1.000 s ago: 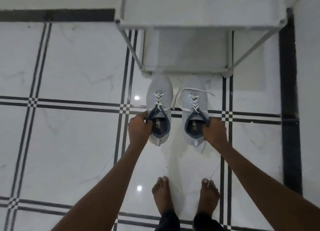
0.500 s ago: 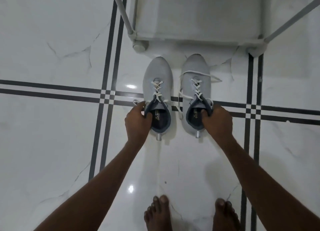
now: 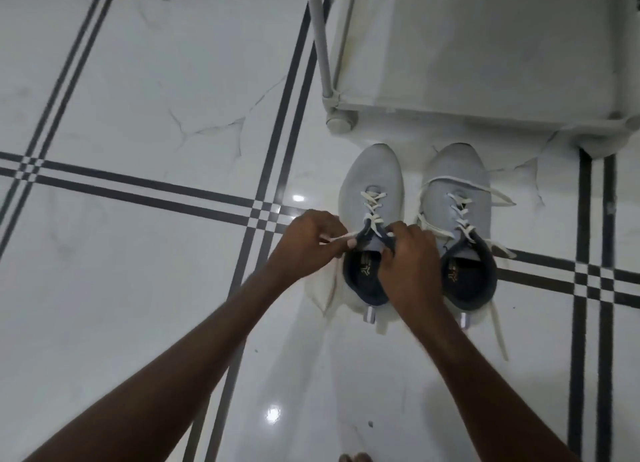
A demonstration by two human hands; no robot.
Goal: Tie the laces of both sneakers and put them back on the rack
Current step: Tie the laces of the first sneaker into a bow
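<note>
Two light grey sneakers with dark collars stand side by side on the floor, toes toward the rack. Both hands are at the left sneaker (image 3: pixel 371 181). My left hand (image 3: pixel 309 242) pinches a white lace end pulled out to the left of its collar. Over the tongue and collar rests my right hand (image 3: pixel 408 257), fingers closed at the laces; the lace in it is hidden. The right sneaker (image 3: pixel 457 174) stands untouched, its white laces (image 3: pixel 498 198) loose across the toe and trailing onto the floor.
The white shoe rack (image 3: pixel 485 112) stands just beyond the toes, its lower shelf bare, with a leg and round foot (image 3: pixel 341 120) at left. White marble floor (image 3: pixel 138 98) with black stripes spreads all around. My toes (image 3: pixel 355 457) show at the bottom edge.
Both hands let go of the sneakers' collars. My right hand crossed from the right sneaker to the left one, and my left hand took a lace end. The view came closer.
</note>
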